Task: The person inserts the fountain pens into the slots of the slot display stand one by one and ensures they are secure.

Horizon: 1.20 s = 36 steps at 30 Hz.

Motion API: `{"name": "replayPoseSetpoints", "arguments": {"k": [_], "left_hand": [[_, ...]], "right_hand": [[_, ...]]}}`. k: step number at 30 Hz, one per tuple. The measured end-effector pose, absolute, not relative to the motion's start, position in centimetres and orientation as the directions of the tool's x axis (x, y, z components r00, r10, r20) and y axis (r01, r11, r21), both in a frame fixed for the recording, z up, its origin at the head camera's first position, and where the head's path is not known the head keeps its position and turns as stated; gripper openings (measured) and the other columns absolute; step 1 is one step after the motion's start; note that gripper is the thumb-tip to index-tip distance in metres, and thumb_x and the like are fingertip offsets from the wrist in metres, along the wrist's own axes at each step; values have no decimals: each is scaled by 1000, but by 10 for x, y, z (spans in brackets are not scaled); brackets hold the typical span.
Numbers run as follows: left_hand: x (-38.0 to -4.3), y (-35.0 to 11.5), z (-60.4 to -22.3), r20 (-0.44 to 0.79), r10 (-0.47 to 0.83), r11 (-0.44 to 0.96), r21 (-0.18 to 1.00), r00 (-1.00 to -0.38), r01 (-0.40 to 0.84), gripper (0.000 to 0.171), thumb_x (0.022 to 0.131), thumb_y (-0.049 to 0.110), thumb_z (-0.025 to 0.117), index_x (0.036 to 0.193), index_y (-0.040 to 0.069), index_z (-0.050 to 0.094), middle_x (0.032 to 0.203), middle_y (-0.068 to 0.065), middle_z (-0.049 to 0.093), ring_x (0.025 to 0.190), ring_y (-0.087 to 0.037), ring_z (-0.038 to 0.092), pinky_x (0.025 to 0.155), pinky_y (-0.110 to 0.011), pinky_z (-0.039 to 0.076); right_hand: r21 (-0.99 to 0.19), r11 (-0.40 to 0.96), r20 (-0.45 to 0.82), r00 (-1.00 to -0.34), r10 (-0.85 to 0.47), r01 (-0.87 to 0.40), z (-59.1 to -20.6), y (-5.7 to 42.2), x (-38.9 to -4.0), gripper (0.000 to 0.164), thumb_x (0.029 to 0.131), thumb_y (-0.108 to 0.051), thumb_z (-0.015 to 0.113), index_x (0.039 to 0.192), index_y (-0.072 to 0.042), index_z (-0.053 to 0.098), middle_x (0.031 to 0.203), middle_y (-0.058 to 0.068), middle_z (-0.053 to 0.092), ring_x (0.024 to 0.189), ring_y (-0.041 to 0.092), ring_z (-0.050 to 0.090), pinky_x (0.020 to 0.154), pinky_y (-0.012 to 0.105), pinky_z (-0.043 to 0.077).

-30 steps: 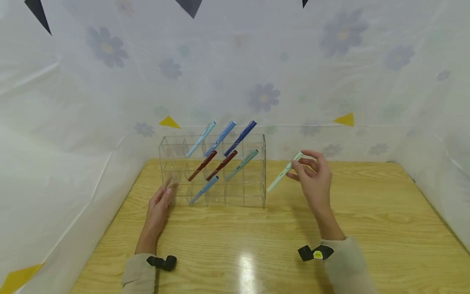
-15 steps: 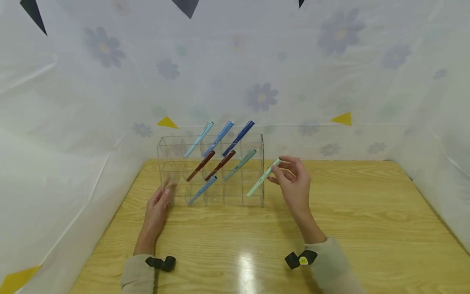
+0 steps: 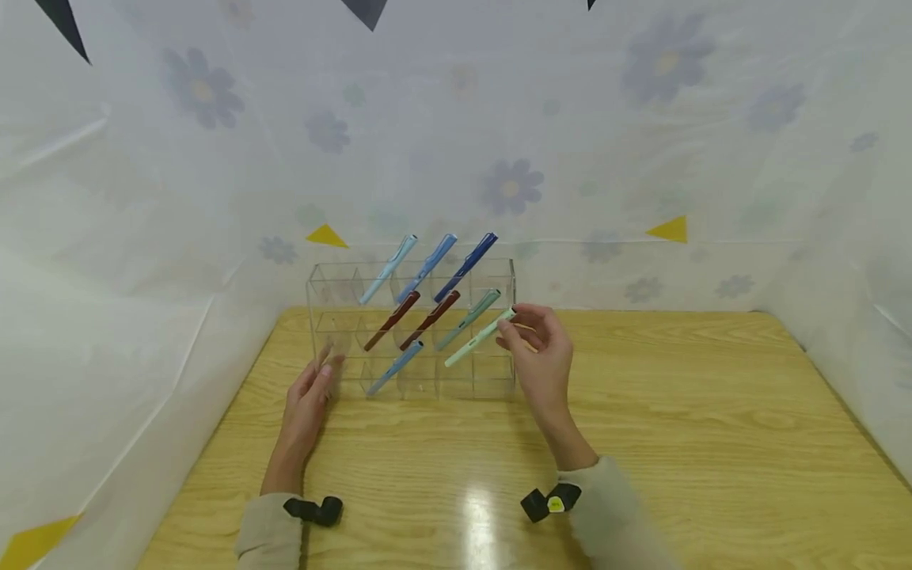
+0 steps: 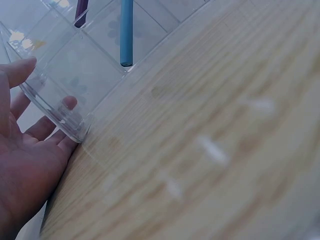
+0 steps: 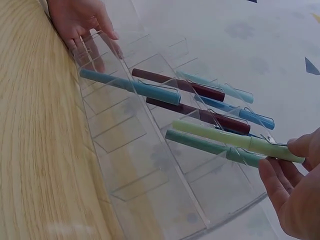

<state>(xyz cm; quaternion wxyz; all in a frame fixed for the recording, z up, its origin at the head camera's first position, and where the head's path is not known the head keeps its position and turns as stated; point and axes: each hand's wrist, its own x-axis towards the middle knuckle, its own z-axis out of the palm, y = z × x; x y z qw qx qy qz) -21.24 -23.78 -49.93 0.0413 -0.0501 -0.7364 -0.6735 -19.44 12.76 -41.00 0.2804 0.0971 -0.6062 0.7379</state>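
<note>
A clear acrylic pen rack with tiered compartments stands on the table. My left hand holds its left end; in the left wrist view the thumb lies on one side of the end panel and the fingers on the other. My right hand pinches a pale green pen near its clip end. That pen slants in front of the rack's right part, just above the lower tier. In the right wrist view it lies alongside a darker green pen, and I cannot tell whether they touch.
Light blue, mid-blue and dark blue pens lean in the top tier. Two maroon pens and the darker green one occupy the middle. A grey-blue pen leans in the bottom tier. A flowered curtain hangs behind.
My right hand has carried the pale green pen leftward, from beside the rack to in front of its right compartments; the pen lies flatter now. My left hand stays on the rack.
</note>
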Motion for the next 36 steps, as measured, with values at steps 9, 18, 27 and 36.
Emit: {"name": "replayPoseSetpoints", "arguments": {"k": [9,18,27,36], "left_hand": [[-212,-237,-500,126,22,71,989,-992,127,53,112,36,43,161,15,36,156,-18,46,153,-20,23,115,-24,25],[-213,-238,-501,127,12,112,985,-992,128,53,112,36,43,160,13,39,156,-17,46,153,-19,24,113,-21,25],[-214,-238,-498,119,7,90,989,-993,119,54,112,36,43,160,13,38,156,-15,47,152,-19,24,118,-44,19],[-214,-238,-499,121,16,73,990,-993,121,53,112,34,44,160,12,38,157,-16,45,153,-19,23,118,-32,21]], "right_hand": [[-880,-58,439,-854,279,-471,-420,96,-194,24,92,6,73,113,13,65,102,26,69,82,21,73,73,41,60],[-901,-52,412,-886,212,-432,-410,74,-178,22,90,13,71,110,18,61,104,34,64,89,51,69,74,30,59],[-912,18,406,-895,185,-410,-412,66,-180,17,89,12,73,104,16,65,98,32,68,86,47,71,73,29,59],[-916,77,400,-900,170,-393,-416,65,-183,18,88,11,74,103,17,66,97,31,70,83,42,73,70,21,57]]}}
